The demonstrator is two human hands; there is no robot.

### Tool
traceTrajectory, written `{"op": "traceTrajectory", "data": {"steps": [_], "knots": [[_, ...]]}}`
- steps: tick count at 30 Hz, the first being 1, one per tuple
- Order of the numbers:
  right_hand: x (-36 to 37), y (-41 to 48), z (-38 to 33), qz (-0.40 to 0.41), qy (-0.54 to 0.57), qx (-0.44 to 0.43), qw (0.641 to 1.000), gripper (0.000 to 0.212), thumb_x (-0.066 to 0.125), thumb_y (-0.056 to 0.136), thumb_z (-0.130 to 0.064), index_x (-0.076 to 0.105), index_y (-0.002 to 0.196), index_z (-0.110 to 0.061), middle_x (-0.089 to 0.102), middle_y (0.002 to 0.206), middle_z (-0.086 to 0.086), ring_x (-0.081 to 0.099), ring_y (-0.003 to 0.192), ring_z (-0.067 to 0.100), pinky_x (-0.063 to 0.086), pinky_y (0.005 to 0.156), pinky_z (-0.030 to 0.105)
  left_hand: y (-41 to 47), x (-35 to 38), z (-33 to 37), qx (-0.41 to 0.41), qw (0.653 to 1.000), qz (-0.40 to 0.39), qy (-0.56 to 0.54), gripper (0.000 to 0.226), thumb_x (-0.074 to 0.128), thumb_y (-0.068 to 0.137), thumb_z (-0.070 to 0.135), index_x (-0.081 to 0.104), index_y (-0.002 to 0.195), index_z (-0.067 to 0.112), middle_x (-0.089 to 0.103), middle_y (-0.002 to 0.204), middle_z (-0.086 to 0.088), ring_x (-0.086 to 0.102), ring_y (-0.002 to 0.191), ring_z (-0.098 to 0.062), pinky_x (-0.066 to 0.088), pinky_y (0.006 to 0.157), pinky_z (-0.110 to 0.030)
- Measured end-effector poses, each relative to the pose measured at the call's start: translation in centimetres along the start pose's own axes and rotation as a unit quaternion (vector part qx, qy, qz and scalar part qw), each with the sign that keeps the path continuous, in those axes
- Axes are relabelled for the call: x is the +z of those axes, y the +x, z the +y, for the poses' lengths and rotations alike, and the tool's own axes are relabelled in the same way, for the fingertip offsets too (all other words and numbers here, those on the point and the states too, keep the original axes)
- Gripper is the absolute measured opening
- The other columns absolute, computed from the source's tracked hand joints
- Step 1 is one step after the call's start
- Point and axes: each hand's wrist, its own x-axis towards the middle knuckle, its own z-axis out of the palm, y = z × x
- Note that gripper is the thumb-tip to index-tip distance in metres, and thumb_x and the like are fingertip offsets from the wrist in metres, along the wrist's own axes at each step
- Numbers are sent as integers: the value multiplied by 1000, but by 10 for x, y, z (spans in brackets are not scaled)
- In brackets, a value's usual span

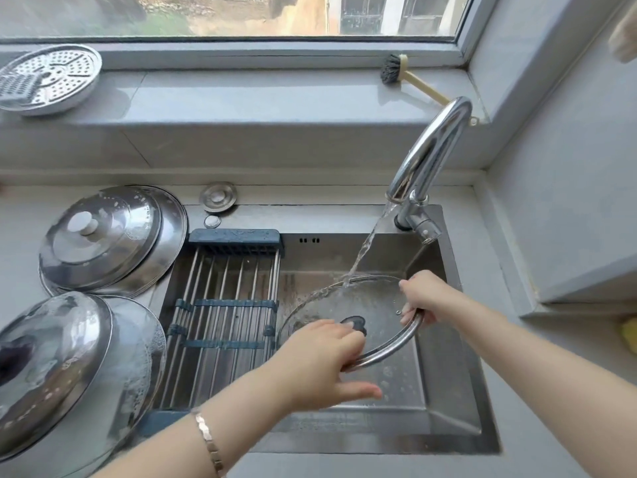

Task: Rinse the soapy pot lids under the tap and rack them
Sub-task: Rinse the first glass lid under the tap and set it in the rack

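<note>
A glass pot lid (372, 301) with a steel rim and a dark knob is held tilted over the sink (448, 401). Water from the running tap (434, 150) lands on its far edge. My left hand (320, 363) grips the lid's near rim, fingers curled close to the knob. My right hand (425, 298) grips the rim on the right side. The drying rack (220, 319) of steel rods with blue end pieces spans the sink's left half and holds nothing. Soapy steel lids (110, 239) lie stacked on the left counter, with more soapy lids (69, 374) nearer me.
A perforated steamer tray (48, 79) rests on the windowsill at far left. A dish brush (406, 75) lies on the sill behind the tap. A round steel cap (218, 196) sits on the counter behind the rack. A yellow sponge (629, 334) shows at the right edge.
</note>
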Motion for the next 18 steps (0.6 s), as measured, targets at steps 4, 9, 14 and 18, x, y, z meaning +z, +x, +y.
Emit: {"op": "traceTrajectory", "data": {"steps": [4, 9, 14, 18], "knots": [[-17, -15, -14, -21, -22, 17, 999, 28, 33, 96, -6, 46, 73, 4, 54, 47, 15, 47, 22, 18, 41, 27, 21, 6, 8, 5, -25, 984, 129, -124, 45, 34, 87, 60, 49, 72, 21, 48, 64, 6, 45, 59, -8, 36, 57, -24], [-28, -5, 4, 37, 207, -69, 975, 46, 29, 100, -39, 56, 107, -2, 63, 88, 17, 63, 73, 26, 56, 69, 34, 16, -14, -3, -250, 752, 185, -581, 20, 45, 94, 31, 57, 88, 15, 71, 89, -10, 70, 74, -17, 59, 65, -30], [13, 8, 44, -61, 347, 40, 935, 62, 30, 95, -54, 35, 139, -11, 48, 130, 25, 51, 118, 36, 42, 96, 42, 20, -21, -21, -301, 482, 253, -783, 33, 35, 96, 42, 40, 75, 17, 73, 87, -21, 72, 70, -30, 59, 59, -37], [21, 7, 40, -19, 488, -11, 873, 39, 36, 97, -43, 54, 114, -11, 62, 70, 9, 67, 56, 19, 56, 54, 28, 23, -13, -30, -294, 400, 266, -827, 46, 28, 92, 54, 32, 66, 17, 73, 80, -20, 73, 68, -28, 59, 50, -32]]}}
